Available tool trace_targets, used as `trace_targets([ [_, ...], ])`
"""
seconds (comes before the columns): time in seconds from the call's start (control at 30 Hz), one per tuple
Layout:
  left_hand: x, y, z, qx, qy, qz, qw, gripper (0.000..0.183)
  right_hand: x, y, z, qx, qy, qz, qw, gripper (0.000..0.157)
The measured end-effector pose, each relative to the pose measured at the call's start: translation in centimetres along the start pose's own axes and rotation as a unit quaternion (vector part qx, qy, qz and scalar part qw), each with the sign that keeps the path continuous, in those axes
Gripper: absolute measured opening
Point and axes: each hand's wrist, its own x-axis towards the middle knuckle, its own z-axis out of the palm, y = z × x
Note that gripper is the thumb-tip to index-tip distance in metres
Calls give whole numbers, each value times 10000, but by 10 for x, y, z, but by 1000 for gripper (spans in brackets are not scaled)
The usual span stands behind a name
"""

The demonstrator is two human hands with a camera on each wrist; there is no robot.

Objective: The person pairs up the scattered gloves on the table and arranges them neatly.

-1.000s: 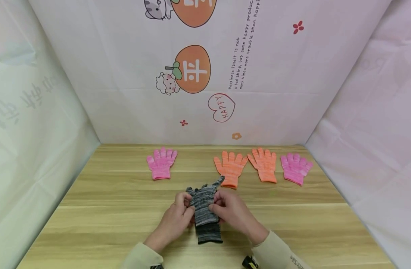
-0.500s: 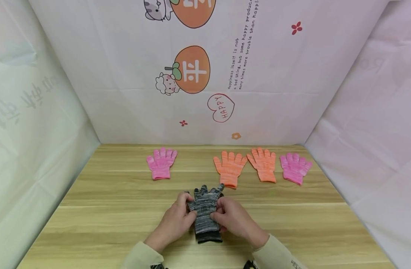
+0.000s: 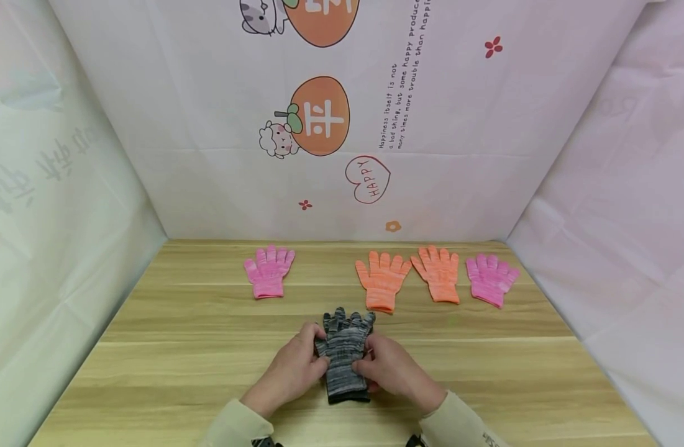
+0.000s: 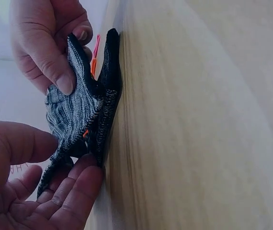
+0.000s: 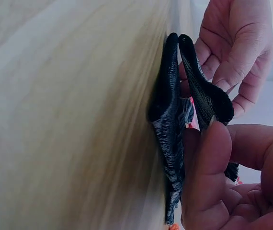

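Observation:
Two grey-and-black knit gloves lie one above the other in front of me. The upper glove (image 3: 344, 354) is held just above the lower glove (image 4: 110, 72), which lies on the table; a gap shows between their cuffs in both wrist views. My left hand (image 3: 296, 369) pinches the upper glove's left edge between thumb and fingers. On the opposite edge, my right hand (image 3: 396, 369) pinches the same glove. Only the dark cuff and some fingers of the lower glove show in the head view.
Behind the hands lie two orange gloves (image 3: 383, 279), (image 3: 439, 273) side by side. A pink glove (image 3: 269, 271) is at the back left, another pink glove (image 3: 491, 279) at the back right. White printed sheets (image 3: 235, 186) wall the wooden table (image 3: 168, 354).
The upper glove has been lowered and drawn toward me, so it covers more of the lower glove and its cuff. Both hands moved with it. The orange and pink gloves stayed put.

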Motion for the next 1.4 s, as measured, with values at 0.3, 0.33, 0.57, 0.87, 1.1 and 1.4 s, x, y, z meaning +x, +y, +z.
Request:
trace_targets([
  [0.3,-1,2,-1,251,-175,267,9992,47,1,5,5,-286,67,-54,9996,17],
  [0.33,-1,3,-1,288,-196,295,9990,48,1,6,5,-328,88,-60,9994,17],
  [0.57,-3,7,2,552,-205,351,9976,56,1,6,7,-705,204,-59,9973,17],
  [0.87,-4,8,6,893,-119,438,9950,59,3,8,8,-1045,249,-130,9941,17],
  [1.1,-5,10,8,1069,-76,446,9932,59,3,7,9,-1204,309,-124,9922,19],
  [1.4,-4,8,12,1111,-7,448,9928,62,1,8,7,-1452,556,121,9878,23],
])
